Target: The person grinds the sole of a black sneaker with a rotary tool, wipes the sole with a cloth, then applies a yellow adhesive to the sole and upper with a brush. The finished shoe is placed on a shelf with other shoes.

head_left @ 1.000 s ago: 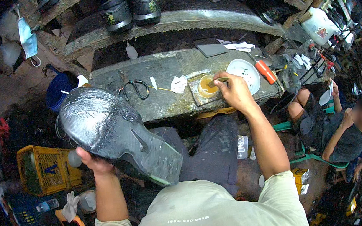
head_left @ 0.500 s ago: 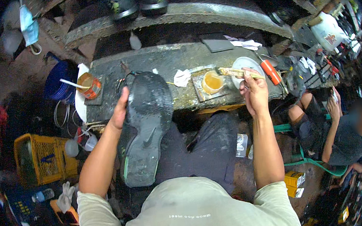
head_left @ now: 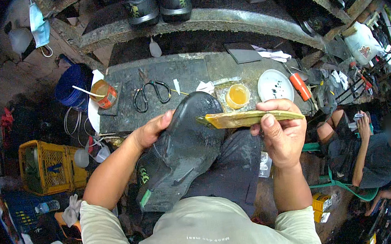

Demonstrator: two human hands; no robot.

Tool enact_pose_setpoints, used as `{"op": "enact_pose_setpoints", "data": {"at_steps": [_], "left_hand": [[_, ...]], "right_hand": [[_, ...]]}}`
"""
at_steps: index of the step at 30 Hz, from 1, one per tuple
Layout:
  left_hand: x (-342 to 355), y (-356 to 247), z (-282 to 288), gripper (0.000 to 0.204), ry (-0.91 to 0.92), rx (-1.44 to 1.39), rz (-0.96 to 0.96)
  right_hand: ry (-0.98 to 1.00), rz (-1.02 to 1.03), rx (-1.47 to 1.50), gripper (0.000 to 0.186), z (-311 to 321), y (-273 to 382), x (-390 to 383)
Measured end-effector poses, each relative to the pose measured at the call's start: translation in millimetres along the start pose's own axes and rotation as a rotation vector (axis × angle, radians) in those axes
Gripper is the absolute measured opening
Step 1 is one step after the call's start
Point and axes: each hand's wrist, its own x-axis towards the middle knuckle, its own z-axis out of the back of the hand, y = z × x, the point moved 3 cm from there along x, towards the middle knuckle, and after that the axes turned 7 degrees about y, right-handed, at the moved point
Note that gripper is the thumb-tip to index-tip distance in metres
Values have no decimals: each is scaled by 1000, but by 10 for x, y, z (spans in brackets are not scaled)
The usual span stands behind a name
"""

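A black shoe (head_left: 179,147) with its sole facing up lies tilted over my lap, and my left hand (head_left: 154,129) grips it by the left side of its rounded end. My right hand (head_left: 281,137) is closed on a flat, yellowish glue brush (head_left: 242,119), whose wet tip is over the sole. Beyond them on the worn bench (head_left: 124,119) stand a cup of amber glue (head_left: 237,95) and a white plate with dark bits (head_left: 273,84). Black scissors (head_left: 155,93) lie to the left of the cup.
An orange-labelled pot with a stick (head_left: 104,93), a blue bucket (head_left: 69,86) and a yellow crate (head_left: 40,167) are on the left. Shoes (head_left: 174,4) stand on the shelf above. An orange-handled tool (head_left: 299,86) lies right. A co-worker (head_left: 368,157) sits at the right, holding something pale.
My right hand has brought the brush from the glue cup leftward and down over the sole. The shoe has shifted and turned, and my left hand has taken hold along its side.
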Motion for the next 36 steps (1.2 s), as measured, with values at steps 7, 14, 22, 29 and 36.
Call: {"op": "enact_pose_setpoints", "data": {"at_steps": [7,14,22,29,36], "left_hand": [[81,-315,-229,108,59,210,-57],[83,-423,-286,106,76,261,-68],[119,-452,-349,100,110,186,-76],[108,-452,-335,92,93,245,-119],[119,-464,-319,87,66,242,-114]], "right_hand": [[-88,126,-278,23,-28,107,-50],[-132,258,-380,19,4,170,-84],[2,350,-335,17,-117,215,-80],[76,420,-380,18,-154,245,-63],[132,474,-405,17,-219,281,-59]]}}
